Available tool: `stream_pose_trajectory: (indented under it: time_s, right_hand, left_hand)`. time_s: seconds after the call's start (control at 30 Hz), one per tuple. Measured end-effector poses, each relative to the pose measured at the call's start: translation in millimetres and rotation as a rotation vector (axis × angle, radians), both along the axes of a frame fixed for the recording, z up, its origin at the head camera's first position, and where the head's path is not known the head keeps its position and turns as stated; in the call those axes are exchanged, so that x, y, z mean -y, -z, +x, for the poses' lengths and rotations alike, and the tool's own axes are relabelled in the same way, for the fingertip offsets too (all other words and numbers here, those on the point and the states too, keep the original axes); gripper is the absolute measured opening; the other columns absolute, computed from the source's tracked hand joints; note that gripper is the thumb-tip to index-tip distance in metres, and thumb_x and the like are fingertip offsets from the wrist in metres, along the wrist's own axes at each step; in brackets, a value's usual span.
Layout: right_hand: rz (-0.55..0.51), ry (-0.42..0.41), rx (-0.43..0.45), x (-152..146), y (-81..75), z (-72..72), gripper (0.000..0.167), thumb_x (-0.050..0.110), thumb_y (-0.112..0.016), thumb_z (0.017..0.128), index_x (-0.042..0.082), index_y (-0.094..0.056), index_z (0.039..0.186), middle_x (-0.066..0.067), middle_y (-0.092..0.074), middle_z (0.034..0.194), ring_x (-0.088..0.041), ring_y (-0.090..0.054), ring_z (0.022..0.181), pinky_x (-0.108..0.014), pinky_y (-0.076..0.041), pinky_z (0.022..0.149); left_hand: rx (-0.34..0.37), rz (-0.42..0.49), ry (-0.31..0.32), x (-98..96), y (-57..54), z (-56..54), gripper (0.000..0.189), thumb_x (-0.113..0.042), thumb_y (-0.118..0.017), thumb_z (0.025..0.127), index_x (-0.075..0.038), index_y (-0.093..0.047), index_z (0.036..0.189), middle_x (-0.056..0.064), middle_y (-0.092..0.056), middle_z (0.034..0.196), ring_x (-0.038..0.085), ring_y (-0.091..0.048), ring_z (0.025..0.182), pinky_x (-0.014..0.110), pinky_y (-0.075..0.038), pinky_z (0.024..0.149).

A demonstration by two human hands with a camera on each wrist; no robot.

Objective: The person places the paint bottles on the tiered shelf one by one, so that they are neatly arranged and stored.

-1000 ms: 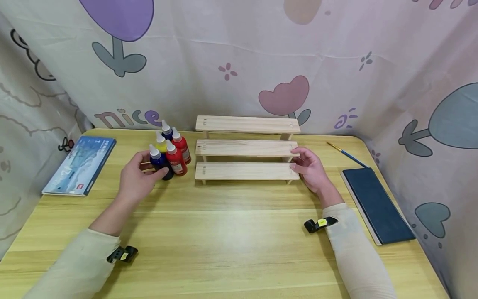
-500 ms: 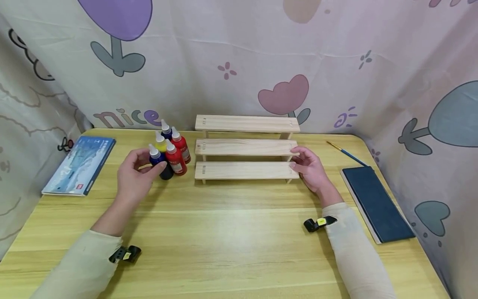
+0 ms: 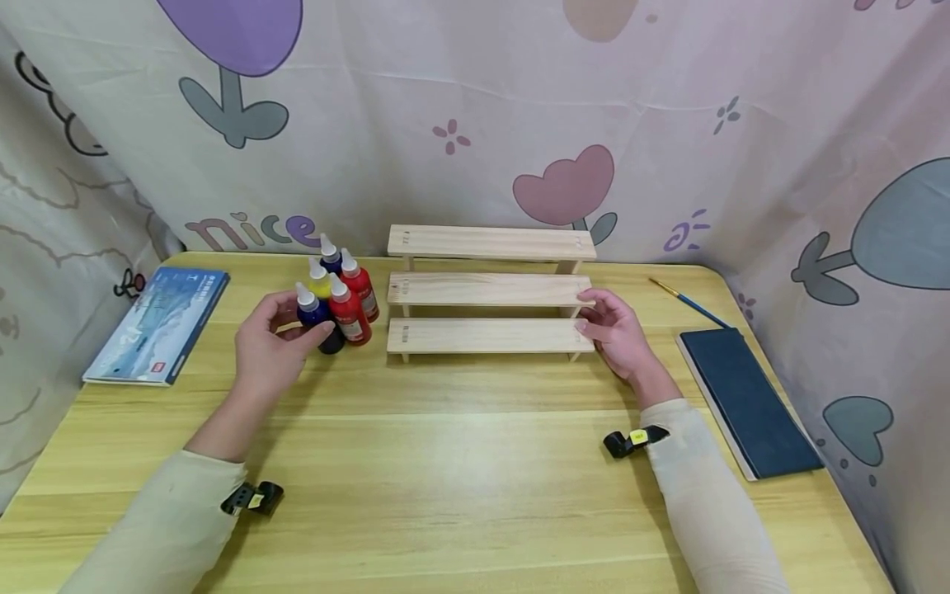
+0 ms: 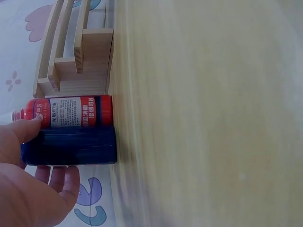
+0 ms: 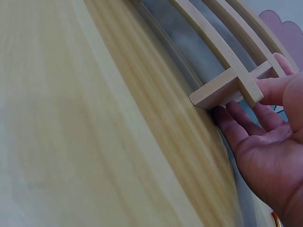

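In the head view, my left hand [image 3: 270,342] grips the front dark blue ink bottle [image 3: 313,312], thumb on its near side and fingers behind. White nozzle caps top all the bottles, which stand upright in a tight group. Beside it is a red ink bottle [image 3: 349,320]; behind are a yellow bottle [image 3: 320,285], another red one [image 3: 361,287] and another blue one [image 3: 331,261]. A three-step wooden rack [image 3: 490,289] stands to their right. My right hand [image 3: 619,338] holds the rack's right end, thumb at the lowest plank [image 5: 248,85], several fingers by the side panel.
A blue-covered book [image 3: 159,326] lies at the table's left. On the right lie a dark notebook [image 3: 750,404] and a paintbrush [image 3: 690,304], its tip end near the notebook's top. A patterned curtain [image 3: 445,99] hangs behind the wooden table [image 3: 445,478].
My left hand shifts slightly left between the first frame and the second and stays on the blue bottle. The right hand, rack and bottles keep their places; the view tilts slightly.
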State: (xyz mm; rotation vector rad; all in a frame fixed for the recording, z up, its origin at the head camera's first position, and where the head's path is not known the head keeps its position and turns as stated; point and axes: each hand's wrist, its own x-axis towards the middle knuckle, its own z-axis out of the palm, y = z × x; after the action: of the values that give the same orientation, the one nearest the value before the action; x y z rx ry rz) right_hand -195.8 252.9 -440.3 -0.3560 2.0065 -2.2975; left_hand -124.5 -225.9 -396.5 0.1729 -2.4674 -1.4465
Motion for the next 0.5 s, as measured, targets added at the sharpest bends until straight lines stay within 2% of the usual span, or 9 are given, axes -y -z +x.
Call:
stream_pose_trajectory:
  time_s: [0.23,0.5]
  right_hand:
    - [-0.005,-0.009,-0.013,-1.0,0.3,-1.2,0.051,-0.026,-0.054,0.086,0.013,-0.067,0.117,-0.006,-0.057,0.127,-0.041,-0.045,0.120,-0.030,-0.050,0.091]
    - [-0.012,-0.008,-0.020,-1.5,2.0,-1.8,0.051,-0.027,-0.055,0.085,0.012,-0.067,0.117,-0.004,-0.058,0.125,-0.047,-0.042,0.121,-0.029,-0.050,0.091]
  left_hand:
    - [-0.014,0.023,0.001,-0.6,-4.5,2.8,0.051,-0.015,-0.079,0.088,-0.006,-0.057,0.133,0.010,-0.059,0.124,0.018,-0.055,0.107,0.018,-0.051,0.086]
    - [0.010,0.016,-0.013,-3.0,-18.1,13.9,0.051,-0.021,-0.079,0.089,-0.007,-0.057,0.133,0.005,-0.059,0.123,0.016,-0.055,0.105,0.014,-0.049,0.084]
